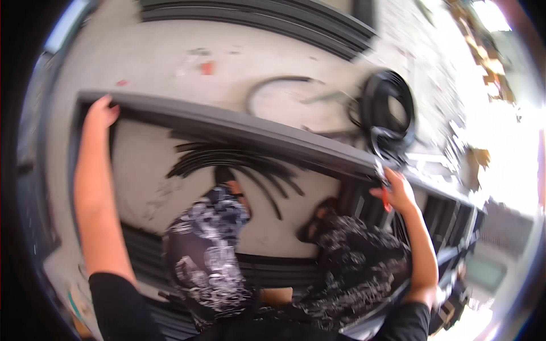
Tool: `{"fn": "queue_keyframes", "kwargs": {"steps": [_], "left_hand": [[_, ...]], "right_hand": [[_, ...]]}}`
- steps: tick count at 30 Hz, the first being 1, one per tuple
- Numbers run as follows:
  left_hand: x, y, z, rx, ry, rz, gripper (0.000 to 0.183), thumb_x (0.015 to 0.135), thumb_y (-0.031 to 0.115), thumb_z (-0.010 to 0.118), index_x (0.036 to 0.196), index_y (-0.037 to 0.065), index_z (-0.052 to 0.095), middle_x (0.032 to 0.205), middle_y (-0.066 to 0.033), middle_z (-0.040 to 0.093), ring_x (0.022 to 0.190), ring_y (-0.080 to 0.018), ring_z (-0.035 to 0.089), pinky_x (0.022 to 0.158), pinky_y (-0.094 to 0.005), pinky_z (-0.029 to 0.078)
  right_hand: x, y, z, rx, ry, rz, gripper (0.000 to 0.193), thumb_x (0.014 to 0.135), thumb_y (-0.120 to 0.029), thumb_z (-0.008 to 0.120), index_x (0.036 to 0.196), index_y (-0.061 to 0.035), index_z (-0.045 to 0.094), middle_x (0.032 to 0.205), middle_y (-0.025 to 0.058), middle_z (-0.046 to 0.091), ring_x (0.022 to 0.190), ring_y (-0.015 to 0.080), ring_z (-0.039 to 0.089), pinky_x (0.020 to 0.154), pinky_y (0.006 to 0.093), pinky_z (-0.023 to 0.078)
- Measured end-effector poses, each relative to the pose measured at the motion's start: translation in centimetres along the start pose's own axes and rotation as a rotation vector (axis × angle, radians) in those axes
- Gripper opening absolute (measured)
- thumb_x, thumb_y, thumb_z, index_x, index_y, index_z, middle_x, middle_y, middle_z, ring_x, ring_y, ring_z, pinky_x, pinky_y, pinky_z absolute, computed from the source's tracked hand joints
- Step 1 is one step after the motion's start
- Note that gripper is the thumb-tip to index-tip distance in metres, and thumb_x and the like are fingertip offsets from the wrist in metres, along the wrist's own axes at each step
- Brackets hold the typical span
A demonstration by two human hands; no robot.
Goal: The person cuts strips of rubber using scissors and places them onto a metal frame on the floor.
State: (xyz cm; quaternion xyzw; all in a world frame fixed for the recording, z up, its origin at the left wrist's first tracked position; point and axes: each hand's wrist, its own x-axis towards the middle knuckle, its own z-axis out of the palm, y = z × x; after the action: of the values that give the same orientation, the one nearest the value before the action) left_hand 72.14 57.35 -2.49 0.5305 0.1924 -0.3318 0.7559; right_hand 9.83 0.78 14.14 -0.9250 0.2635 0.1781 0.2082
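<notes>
A long dark grey frame (pixel 239 120) spans in front of me, with one side running back toward me on the left. My left hand (pixel 103 112) is closed over its far left corner. At the far right end of the same bar is my right hand (pixel 400 192), its fingers wrapped round a red-handled tool (pixel 387 200). The tool's metal end touches or nearly touches the bar; blur hides its exact kind. Several cut black strips (pixel 233 159) lie fanned out on the floor inside the frame, by my foot.
Beyond the frame lie a coil of black tubing or strip (pixel 369 108) and a curved loose piece (pixel 250 94). Long dark profiles (pixel 256 17) are stacked at the far side. More dark bars (pixel 443 216) stand at the right. A small orange-red scrap (pixel 207 68) is on the floor.
</notes>
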Motion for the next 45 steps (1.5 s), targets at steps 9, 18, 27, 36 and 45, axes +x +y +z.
{"fn": "queue_keyframes", "kwargs": {"steps": [9, 18, 27, 36, 45], "left_hand": [[8.8, 3.5, -6.5, 0.111, 0.452, 0.018, 0.025, 0.083, 0.022, 0.071, 0.103, 0.012, 0.059, 0.103, -0.0034, 0.054, 0.089, -0.0195, 0.049, 0.064, -0.0246, 0.050], [8.0, 3.8, -5.0, 0.165, 0.567, 0.036, 0.025, 0.084, 0.023, 0.071, 0.101, 0.010, 0.059, 0.096, -0.0036, 0.056, 0.079, -0.0176, 0.051, 0.058, -0.0220, 0.050], [8.1, 4.5, -4.7, 0.211, 0.644, 0.021, 0.026, 0.084, 0.026, 0.070, 0.100, 0.010, 0.057, 0.090, -0.0037, 0.057, 0.073, -0.0169, 0.053, 0.054, -0.0219, 0.050], [7.0, 3.7, -4.6, 0.167, 0.687, 0.031, 0.026, 0.082, 0.026, 0.071, 0.098, 0.010, 0.059, 0.087, -0.0029, 0.059, 0.068, -0.0158, 0.054, 0.051, -0.0216, 0.049], [6.6, 2.8, -4.3, 0.148, 0.638, 0.002, 0.025, 0.083, 0.027, 0.070, 0.099, 0.011, 0.060, 0.090, -0.0028, 0.059, 0.069, -0.0162, 0.055, 0.050, -0.0216, 0.049]], "right_hand": [[-6.9, 10.7, 0.4, -0.023, 0.282, 0.199, 0.050, 0.059, -0.031, 0.084, 0.085, -0.0014, 0.051, 0.076, 0.0172, 0.058, 0.077, 0.0401, 0.055, 0.070, 0.0432, 0.043], [-5.7, 13.8, 1.8, 0.092, 0.311, 0.376, 0.039, 0.069, -0.015, 0.078, 0.095, -0.0022, 0.052, 0.087, 0.0170, 0.064, 0.087, 0.0364, 0.062, 0.076, 0.0408, 0.048], [-5.1, 15.6, 2.4, 0.190, 0.353, 0.402, 0.035, 0.070, -0.013, 0.074, 0.094, -0.0030, 0.050, 0.085, 0.0159, 0.062, 0.083, 0.0342, 0.061, 0.075, 0.0389, 0.046], [-4.8, 15.7, 1.8, 0.130, 0.247, 0.420, 0.034, 0.071, -0.013, 0.074, 0.092, -0.0023, 0.049, 0.085, 0.0168, 0.062, 0.084, 0.0356, 0.060, 0.075, 0.0406, 0.046], [-4.6, 15.0, 2.0, 0.037, 0.223, 0.485, 0.033, 0.070, -0.011, 0.071, 0.095, -0.0038, 0.051, 0.084, 0.0155, 0.063, 0.086, 0.0353, 0.061, 0.076, 0.0421, 0.046]]}}
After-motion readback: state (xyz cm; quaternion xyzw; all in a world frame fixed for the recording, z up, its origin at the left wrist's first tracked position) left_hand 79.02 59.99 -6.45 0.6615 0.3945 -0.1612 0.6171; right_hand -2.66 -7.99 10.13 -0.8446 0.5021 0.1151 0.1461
